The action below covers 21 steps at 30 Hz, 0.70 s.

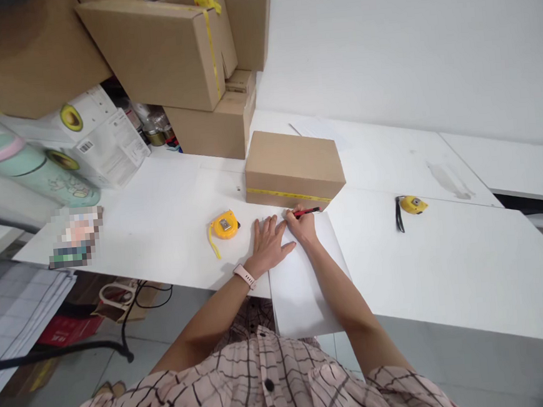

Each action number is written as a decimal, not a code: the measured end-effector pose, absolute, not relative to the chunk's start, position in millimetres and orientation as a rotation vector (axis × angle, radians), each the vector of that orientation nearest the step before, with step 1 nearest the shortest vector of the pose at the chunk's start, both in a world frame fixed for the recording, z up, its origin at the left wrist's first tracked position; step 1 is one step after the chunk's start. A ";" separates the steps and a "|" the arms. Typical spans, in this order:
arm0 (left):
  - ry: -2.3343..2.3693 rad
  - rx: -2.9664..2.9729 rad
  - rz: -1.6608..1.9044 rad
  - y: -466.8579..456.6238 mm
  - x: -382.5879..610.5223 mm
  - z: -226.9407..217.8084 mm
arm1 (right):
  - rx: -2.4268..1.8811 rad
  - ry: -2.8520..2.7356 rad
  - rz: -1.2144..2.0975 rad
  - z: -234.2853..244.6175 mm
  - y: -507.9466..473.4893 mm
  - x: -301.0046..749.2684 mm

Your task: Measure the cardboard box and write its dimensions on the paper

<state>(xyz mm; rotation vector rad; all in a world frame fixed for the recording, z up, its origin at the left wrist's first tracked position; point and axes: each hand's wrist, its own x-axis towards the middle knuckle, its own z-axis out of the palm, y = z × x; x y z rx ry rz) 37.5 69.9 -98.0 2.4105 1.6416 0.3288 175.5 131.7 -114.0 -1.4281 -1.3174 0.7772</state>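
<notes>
My right hand (303, 227) is closed around a red and black pen (308, 212), low over the far end of a white sheet of paper (301, 289). The pen's tip is hidden by my fingers. Flat on the sheet's left edge and the table lies my left hand (269, 246), its fingers spread. The paper hangs past the table's near edge toward my body. Just beyond both hands sits a closed cardboard box (294, 164) with yellow tape along its lower side. A yellow tape measure (226, 224) with a yellow strap rests left of my left hand.
Another yellow tape measure (413, 205) with a black strap lies to the right on the white table (445, 265). Cardboard boxes (160, 49) are stacked at the back left. A mint green bottle (38, 171) stands by white avocado-printed boxes (102, 148). Behind is a wall.
</notes>
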 end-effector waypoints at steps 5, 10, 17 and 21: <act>1.639 2.411 0.353 71.0 37.1 -101.0 | -1.449 -1.298 0.770 -110.7 130.6 175.6; 1.639 2.415 0.370 71.3 37.0 -103.4 | -1.446 -1.330 0.749 -112.5 131.6 175.7; 1.637 2.407 0.359 70.8 37.0 -102.4 | -1.444 -1.326 0.764 -108.9 129.9 174.8; 1.633 2.411 0.353 71.1 36.9 -102.2 | -1.440 -1.325 0.761 -109.5 130.0 175.2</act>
